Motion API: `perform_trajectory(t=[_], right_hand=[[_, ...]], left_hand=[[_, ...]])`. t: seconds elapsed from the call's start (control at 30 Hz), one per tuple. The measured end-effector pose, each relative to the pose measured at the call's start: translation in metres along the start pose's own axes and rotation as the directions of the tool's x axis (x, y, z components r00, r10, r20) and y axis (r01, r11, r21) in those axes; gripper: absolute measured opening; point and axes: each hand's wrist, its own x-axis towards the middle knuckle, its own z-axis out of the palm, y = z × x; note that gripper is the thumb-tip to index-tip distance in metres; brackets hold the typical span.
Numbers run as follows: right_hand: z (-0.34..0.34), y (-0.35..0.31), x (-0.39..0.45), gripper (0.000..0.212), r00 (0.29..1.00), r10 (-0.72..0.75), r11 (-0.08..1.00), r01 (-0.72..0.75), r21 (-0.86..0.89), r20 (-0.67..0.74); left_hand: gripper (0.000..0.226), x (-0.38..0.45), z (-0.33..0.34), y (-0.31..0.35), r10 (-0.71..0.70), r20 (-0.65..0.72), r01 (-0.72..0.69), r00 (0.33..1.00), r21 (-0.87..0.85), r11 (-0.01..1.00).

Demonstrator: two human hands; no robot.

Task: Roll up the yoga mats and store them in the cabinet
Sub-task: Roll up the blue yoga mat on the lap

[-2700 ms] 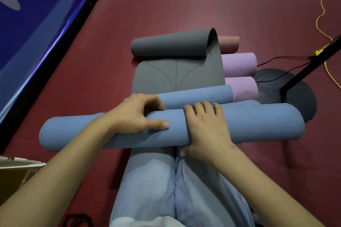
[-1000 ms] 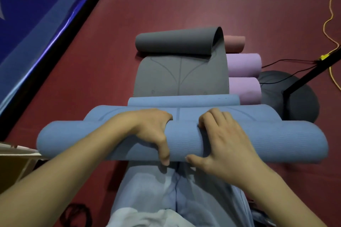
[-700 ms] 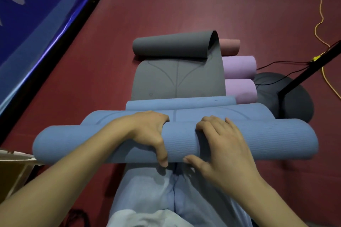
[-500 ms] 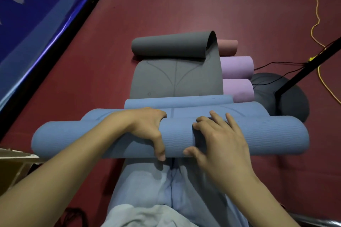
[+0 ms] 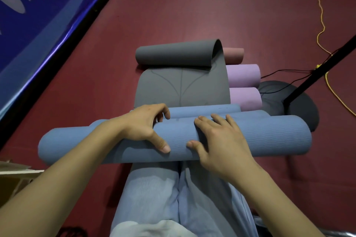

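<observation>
Two hands on the blue yoga mat roll (image 5: pixel 250 136): left hand (image 5: pixel 143 126) curled gripping it, right hand (image 5: pixel 217 138) pressing flat-fingered; rolling step nearly done, next likely tightening toward grey mat (image 5: pixel 183 86).

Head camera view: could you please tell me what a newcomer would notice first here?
First, the thick blue roll lying crosswise at the centre, with the left hand gripping it and the right hand spread over its top. Beyond it, a grey mat lies partly unrolled on the red floor, its far end curled. To its right lie two purple rolls and a pink one.
</observation>
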Motion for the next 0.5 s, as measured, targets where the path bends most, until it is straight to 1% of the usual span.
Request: perform_trajectory(t=[0.1,0.13,0.23,0.27,0.33,0.43,0.5], right_hand=[[-0.004,0.000,-0.003,0.100,0.993,-0.035,0.993,0.047,-0.104,0.116],[-0.003,0.000,-0.002,0.109,0.990,-0.039,0.988,0.058,-0.145,0.132],[0.006,0.003,0.011,0.121,0.989,-0.031,0.969,0.064,-0.237,0.142],[0.008,0.004,0.016,0.122,0.990,-0.023,0.966,0.058,-0.252,0.142],[0.013,0.006,0.024,0.119,0.992,-0.017,0.964,0.051,-0.263,0.128],[0.025,0.011,0.027,0.111,0.997,-0.042,0.960,0.058,-0.275,0.062],[0.028,0.014,0.029,0.098,0.998,-0.066,0.958,0.070,-0.279,0.023]], left_hand=[[0.095,0.001,-0.009,0.005,-0.014,0.003,0.013,1.000,0.085,0.996],[0.092,0.002,-0.013,0.008,-0.023,-0.005,0.024,1.000,0.126,0.992],[0.072,0.002,-0.016,0.015,-0.033,-0.063,0.049,0.997,0.257,0.965],[0.069,0.000,-0.014,0.016,-0.035,-0.081,0.057,0.996,0.289,0.956],[0.071,-0.006,-0.009,0.017,-0.039,-0.086,0.065,0.996,0.316,0.946],[0.083,-0.018,-0.004,0.025,-0.053,-0.063,0.072,0.997,0.348,0.935],[0.092,-0.019,-0.001,0.031,-0.101,-0.050,0.112,0.994,0.412,0.904]])
